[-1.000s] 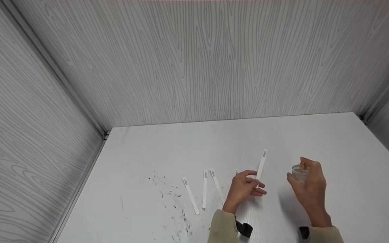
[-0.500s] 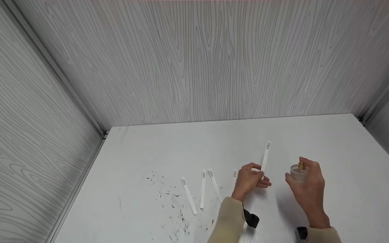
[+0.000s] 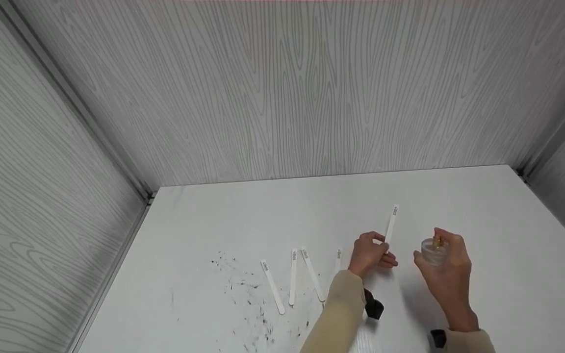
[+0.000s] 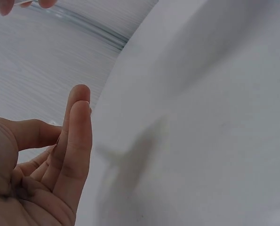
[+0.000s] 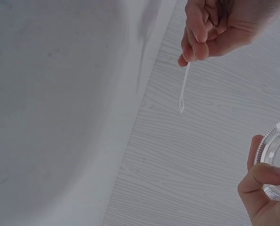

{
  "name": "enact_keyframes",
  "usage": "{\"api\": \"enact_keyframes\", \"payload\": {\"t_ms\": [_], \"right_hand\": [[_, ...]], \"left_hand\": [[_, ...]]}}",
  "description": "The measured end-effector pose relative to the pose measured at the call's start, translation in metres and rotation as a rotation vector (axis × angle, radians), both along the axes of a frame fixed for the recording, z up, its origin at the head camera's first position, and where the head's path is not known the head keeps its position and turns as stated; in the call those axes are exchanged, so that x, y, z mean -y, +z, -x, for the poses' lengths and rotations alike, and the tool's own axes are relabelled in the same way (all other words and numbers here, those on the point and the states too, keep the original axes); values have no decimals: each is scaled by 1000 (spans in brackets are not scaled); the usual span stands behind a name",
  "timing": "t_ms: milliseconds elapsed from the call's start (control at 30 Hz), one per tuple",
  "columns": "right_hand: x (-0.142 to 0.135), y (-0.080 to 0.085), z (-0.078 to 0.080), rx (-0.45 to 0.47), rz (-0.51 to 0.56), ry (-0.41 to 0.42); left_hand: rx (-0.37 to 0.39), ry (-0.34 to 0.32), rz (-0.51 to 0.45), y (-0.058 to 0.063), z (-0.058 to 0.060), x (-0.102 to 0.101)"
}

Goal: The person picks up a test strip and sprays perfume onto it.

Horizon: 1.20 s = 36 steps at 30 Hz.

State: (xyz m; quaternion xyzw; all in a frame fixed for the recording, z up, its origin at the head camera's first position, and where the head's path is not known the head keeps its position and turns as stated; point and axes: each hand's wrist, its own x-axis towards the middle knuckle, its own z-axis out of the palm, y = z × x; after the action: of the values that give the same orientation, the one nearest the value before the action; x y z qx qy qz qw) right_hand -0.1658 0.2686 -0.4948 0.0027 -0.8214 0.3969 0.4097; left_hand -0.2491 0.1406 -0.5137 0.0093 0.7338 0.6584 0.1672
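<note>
My left hand [image 3: 371,252] pinches the lower end of a narrow white paper strip [image 3: 392,223] between thumb and fingers, its printed end pointing away and up. In the right wrist view the same strip [image 5: 183,94] appears nearly edge-on below the left fingers. My right hand [image 3: 451,274] grips a small round clear glass perfume bottle [image 3: 432,254], the index finger at its gold top [image 3: 437,241]. The bottle's ribbed glass [image 5: 267,155] shows between right thumb and fingers in the right wrist view. Bottle and strip are a short gap apart, both raised over the table.
Several similar white strips, among them a leftmost strip [image 3: 272,287], lie on the white table [image 3: 204,220] left of my left forearm, which partly covers one. Dark specks and smears [image 3: 250,289] mark the surface there. Wood-grain panels [image 3: 287,98] stand at the back and sides.
My left hand has moved forward and slightly right with its strip, closer to the bottle, uncovering more of the strips on the table. The right hand and bottle have barely moved.
</note>
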Motion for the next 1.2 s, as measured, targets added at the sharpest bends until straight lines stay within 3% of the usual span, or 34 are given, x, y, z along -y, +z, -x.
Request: {"api": "enact_keyframes", "payload": {"t_ms": [200, 433, 667, 967, 1200], "right_hand": [[-3, 0, -1, -26, -6, -24], [-4, 0, -3, -12, 12, -39], [-3, 2, -1, -17, 4, -35], [2, 3, 1, -27, 1, 2], [0, 1, 1, -9, 16, -15]], "left_hand": [[12, 21, 70, 3, 6, -15], [51, 62, 110, -3, 14, -20], [75, 22, 115, -2, 19, -19], [74, 7, 91, 0, 23, -19], [80, 15, 74, -2, 25, -24]]}}
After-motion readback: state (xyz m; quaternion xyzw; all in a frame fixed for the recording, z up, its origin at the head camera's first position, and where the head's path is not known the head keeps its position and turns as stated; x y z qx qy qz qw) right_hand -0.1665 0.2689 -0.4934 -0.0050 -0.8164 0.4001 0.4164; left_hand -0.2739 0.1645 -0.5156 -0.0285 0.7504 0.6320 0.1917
